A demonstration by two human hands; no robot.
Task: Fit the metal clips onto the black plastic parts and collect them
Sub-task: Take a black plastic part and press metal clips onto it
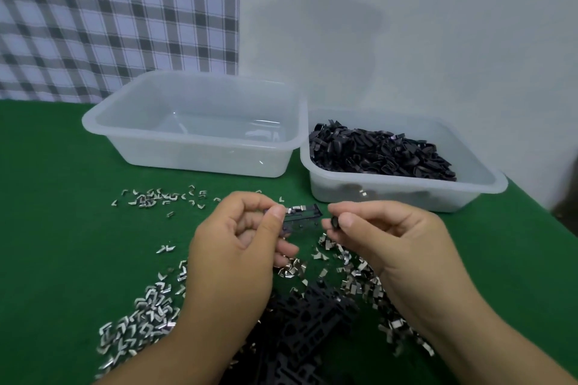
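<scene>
My left hand (240, 244) pinches a flat black plastic part (305, 219) that carries a metal clip (294, 209) at its top edge. Just to the right, my right hand (384, 237) pinches a small black piece (334, 223) between thumb and fingers. Both hands hover over the green table. Loose metal clips (147, 319) lie scattered in heaps under and around my hands. More black plastic frames (312, 319) are piled between my forearms.
A translucent tub (194, 159) stands at the back centre, with almost nothing inside. Beside it on the right, a second tub (403, 194) holds a heap of black parts (381, 153). The green table (56, 244) ends at the wall; its right edge runs diagonally.
</scene>
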